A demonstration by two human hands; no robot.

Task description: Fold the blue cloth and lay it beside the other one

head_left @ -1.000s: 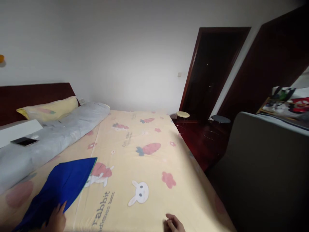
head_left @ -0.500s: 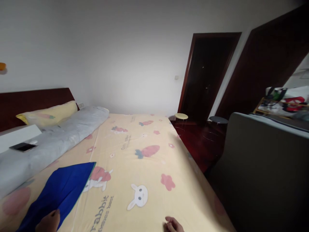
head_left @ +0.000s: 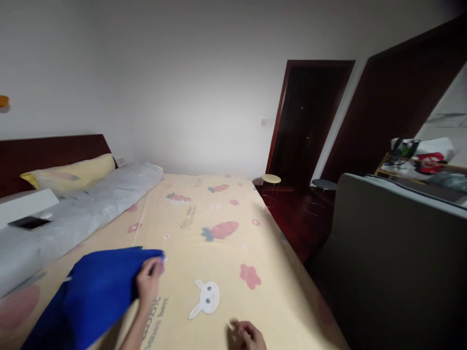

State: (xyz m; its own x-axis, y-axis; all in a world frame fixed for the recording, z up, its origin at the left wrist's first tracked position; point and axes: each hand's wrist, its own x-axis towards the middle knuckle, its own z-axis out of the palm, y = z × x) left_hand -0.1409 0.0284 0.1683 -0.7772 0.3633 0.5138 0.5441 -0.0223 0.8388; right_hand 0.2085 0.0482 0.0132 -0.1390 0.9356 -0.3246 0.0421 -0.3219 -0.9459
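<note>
Left hand (head_left: 149, 283) is gripping the far corner of the blue cloth (head_left: 97, 291), fingers curled closed around the fabric edge. I am reading the cloth as lying at 8 o'clock on the bed (head_left: 226, 253), spreading from the grip point toward the near left edge of the view, with its upper layer bunching under the hand. Right hand (head_left: 250, 336) is resting at 6 o'clock near the bottom edge of the view, fingers loosely curled; I cannot tell whether it is holding anything, since only its upper part is showing.

I am seeing the bed covered by a yellow sheet printed with a rabbit (head_left: 205, 297) and carrots; the rabbit is sitting between the two hands. At 9 o'clock a grey rolled quilt (head_left: 73, 218) is lying along the left side of the bed, with a yellow pillow (head_left: 69, 174) beyond it against the dark headboard (head_left: 47, 148). A phone (head_left: 29, 222) is lying beside the quilt at the left edge. At 1 o'clock a dark doorway (head_left: 310, 116) is standing open, with a small round stool (head_left: 270, 179) just before it. At 3 o'clock a grey upholstered block (head_left: 397, 253) is standing apart from the bed.
</note>
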